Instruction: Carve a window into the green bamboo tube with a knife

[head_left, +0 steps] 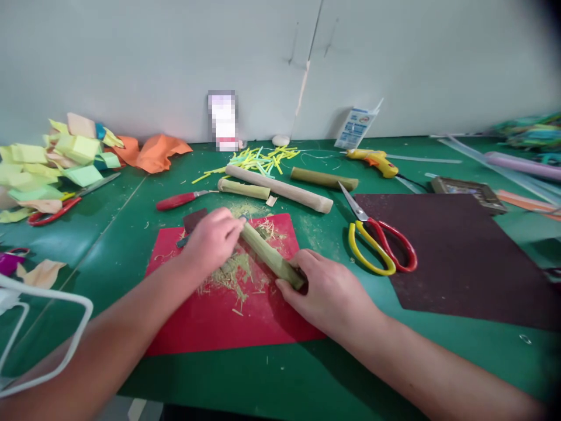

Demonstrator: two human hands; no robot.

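Note:
My right hand [322,289] grips the near end of a green bamboo stick [267,252] that lies slanted over a red mat [228,327]. My left hand [213,238] is closed round a small blade tool whose dark tip shows at its left; it rests against the stick's far end. Pale green shavings [230,275] are scattered on the mat under the stick.
Red-and-yellow scissors [379,242] lie right of the mat beside a dark brown sheet [460,257]. Behind are a pale wooden rod [280,188], two more green sticks, a red-handled knife [177,201], a yellow glue gun [374,161], cut straws and a paper pile [52,166] at left.

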